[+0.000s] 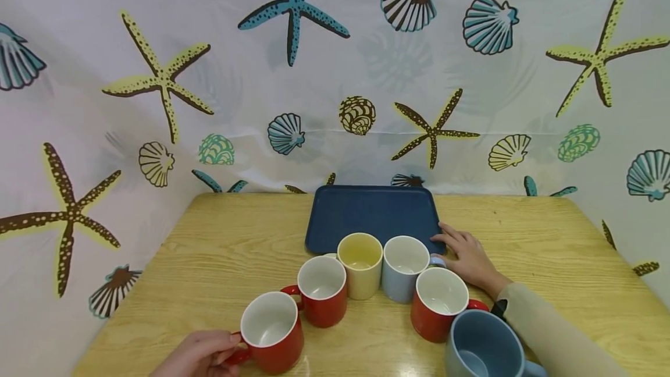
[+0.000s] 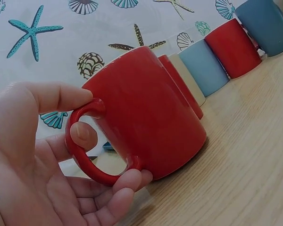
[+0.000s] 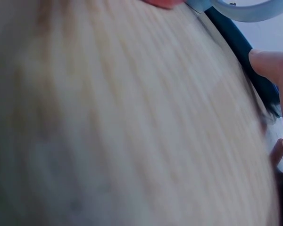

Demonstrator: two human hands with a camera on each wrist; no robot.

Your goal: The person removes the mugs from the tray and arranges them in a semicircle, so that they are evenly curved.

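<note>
In the head view my left hand (image 1: 201, 354) holds the handle of the nearest red mug (image 1: 277, 342), which has a white inside. The left wrist view shows a finger through the red handle (image 2: 78, 153), the thumb at its top and other fingers under its lower end. My right hand (image 1: 468, 258) reaches out at the right edge of a dark blue tray (image 1: 374, 214), fingers extended. Its thumb is right by the handle of a light blue mug (image 1: 400, 281). Only part of that hand (image 3: 276, 68) shows in the right wrist view.
Beside the held mug, a second red mug (image 1: 324, 310) and a cream mug (image 1: 363, 281) continue the curved row. Right of the light blue mug stand a third red mug (image 1: 431, 322) and a larger blue mug (image 1: 484, 345), near the right forearm. A patterned cloth (image 1: 324, 92) hangs behind the wooden table (image 1: 246, 231).
</note>
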